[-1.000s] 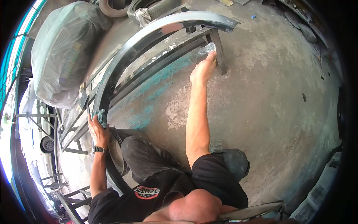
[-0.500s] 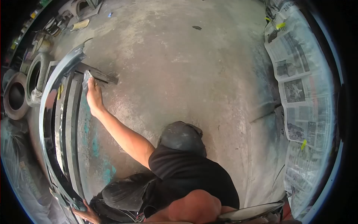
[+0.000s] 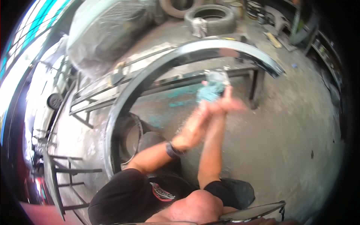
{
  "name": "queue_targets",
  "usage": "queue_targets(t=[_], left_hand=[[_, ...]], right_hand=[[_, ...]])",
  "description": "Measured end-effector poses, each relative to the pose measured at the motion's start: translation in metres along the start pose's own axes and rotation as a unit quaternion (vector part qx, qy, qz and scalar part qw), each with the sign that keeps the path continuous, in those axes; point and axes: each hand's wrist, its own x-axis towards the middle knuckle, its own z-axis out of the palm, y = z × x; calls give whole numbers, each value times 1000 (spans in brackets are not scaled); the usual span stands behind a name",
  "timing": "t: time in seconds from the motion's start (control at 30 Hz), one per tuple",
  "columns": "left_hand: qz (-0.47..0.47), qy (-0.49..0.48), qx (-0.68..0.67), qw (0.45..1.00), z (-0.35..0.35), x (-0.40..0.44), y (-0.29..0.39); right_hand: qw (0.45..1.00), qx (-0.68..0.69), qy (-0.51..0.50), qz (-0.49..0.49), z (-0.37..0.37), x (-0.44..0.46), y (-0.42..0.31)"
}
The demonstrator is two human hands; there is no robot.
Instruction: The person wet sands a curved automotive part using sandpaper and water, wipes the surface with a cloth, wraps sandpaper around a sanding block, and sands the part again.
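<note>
A long curved grey and black panel arches over a metal stand. In front of the arch my two hands meet, blurred by motion. My left hand, with a dark watch at the wrist, holds a teal cloth. My right hand crosses close beside it and grips a clear, shiny plastic-like piece, which the cloth touches or overlaps. Neither hand touches the panel. Some fingers are smeared or hidden where the hands overlap.
A plastic-covered bulky object stands at upper left. Behind the panel lies a tyre with a white rag. Below the arch is a round container. Another metal stand is at lower left, and shelves at upper right.
The view has swung right and then back left. My left hand has left the lower part of the panel with the teal cloth and come up to my right hand.
</note>
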Motion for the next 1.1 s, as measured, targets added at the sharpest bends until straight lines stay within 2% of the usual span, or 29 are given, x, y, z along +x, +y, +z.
queue_targets(t=[0.03,0.07,0.2,0.3,0.6,0.77,0.87,0.97,1.1], left_hand=[[-39,-72,-205,975,22,-6,7],[-105,-125,-391,906,45,-11,15],[-240,-155,-626,726,110,-18,85],[-256,-187,-663,678,119,-16,90],[-289,-246,-685,622,123,-14,86],[-278,-244,-696,615,122,-19,90],[-264,-261,-703,607,119,-25,90],[-207,-283,-678,646,114,-41,75],[-215,-294,-563,742,84,-47,60]], right_hand=[[999,15,40,15,-5,-1,-8],[999,-5,49,-10,-3,-2,-15],[996,-20,65,-53,-1,0,-38],[996,18,77,-47,0,-2,-51],[991,-51,88,-93,8,-2,-45],[994,-25,91,-53,4,3,-47],[994,-43,74,-68,6,2,-49],[994,-57,63,-69,1,0,-43],[994,-53,69,-70,8,-2,-42]])
